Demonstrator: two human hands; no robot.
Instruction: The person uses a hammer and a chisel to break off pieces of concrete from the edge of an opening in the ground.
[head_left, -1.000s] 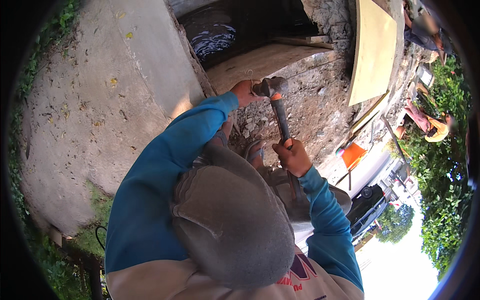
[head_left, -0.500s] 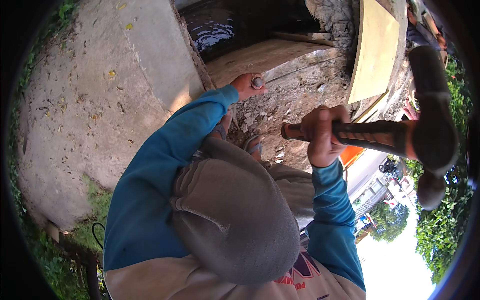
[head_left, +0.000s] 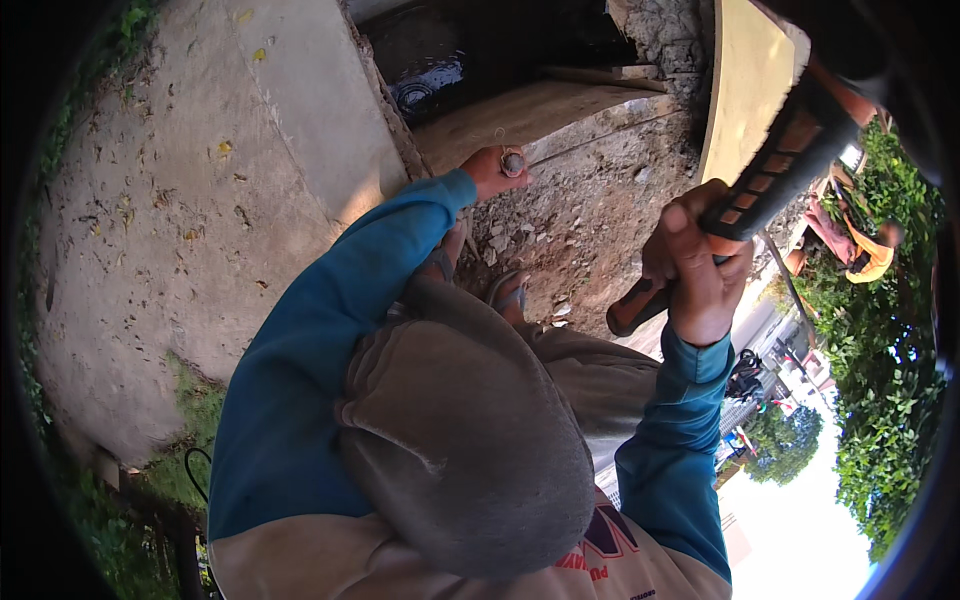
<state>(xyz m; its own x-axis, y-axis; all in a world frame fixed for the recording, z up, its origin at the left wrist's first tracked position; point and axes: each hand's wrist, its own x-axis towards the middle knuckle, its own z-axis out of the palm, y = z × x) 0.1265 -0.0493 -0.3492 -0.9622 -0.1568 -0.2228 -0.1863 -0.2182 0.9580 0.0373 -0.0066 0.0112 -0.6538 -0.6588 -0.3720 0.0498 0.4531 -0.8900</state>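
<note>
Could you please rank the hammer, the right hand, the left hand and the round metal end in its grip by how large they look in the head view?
Largest to smallest:
Hammer
Right hand
Left hand
Round metal end
The hammer seems close to the camera, which may enlarge it.

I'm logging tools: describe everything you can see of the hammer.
The hammer has a black, rubbery-looking handle with orange bands and small rectangular orange insets. The right hand grips it near its butt end, which pokes out below the fist. It slants toward the picture's upper right, its dark head mostly lost at the shadowy rim.
</note>
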